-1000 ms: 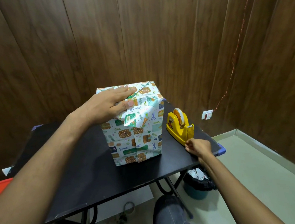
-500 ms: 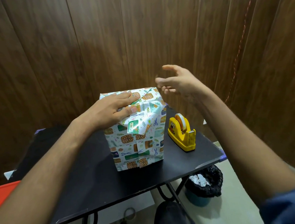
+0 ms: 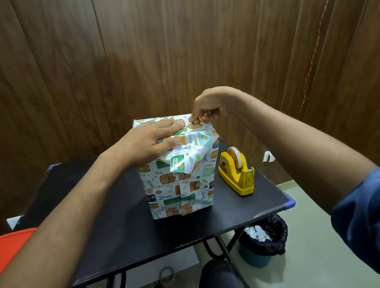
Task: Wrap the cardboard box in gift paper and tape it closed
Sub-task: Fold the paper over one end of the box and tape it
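**Taping down the top fold of the box**

The cardboard box (image 3: 177,168) stands upright on the black table (image 3: 128,236), already covered with patterned gift paper (image 3: 188,190) on its sides. On top of the box the paper is folded over. One triangular flap (image 3: 185,158) is not fixed yet; it hangs loose over the front upper edge of the box and lifts a little away from it.

The left hand (image 3: 147,145) lies flat on the top of the box, with the fingers straight and close together, and it presses the folded paper down. The right hand (image 3: 206,110) is at the far right corner of the box top. Its thumb and first fingers are closed in a fine pinch right at the paper. I think it holds a short piece of clear tape, but the tape is too thin and transparent to see for sure.

To do this step well, I judge that the left hand should hold its pressure so the fold does not open while the tape goes down. The tape should bridge the seam, half on each layer, and then be rubbed flat from the middle outward to avoid wrinkles. After this, the loose flap at the front of the box needs to be creased sharply, pulled tight and taped also.

Just to the right of the box, a yellow tape dispenser (image 3: 237,174) stands on the table within easy reach. Below the table, right of the box, there is a bin with a black bag (image 3: 263,236).
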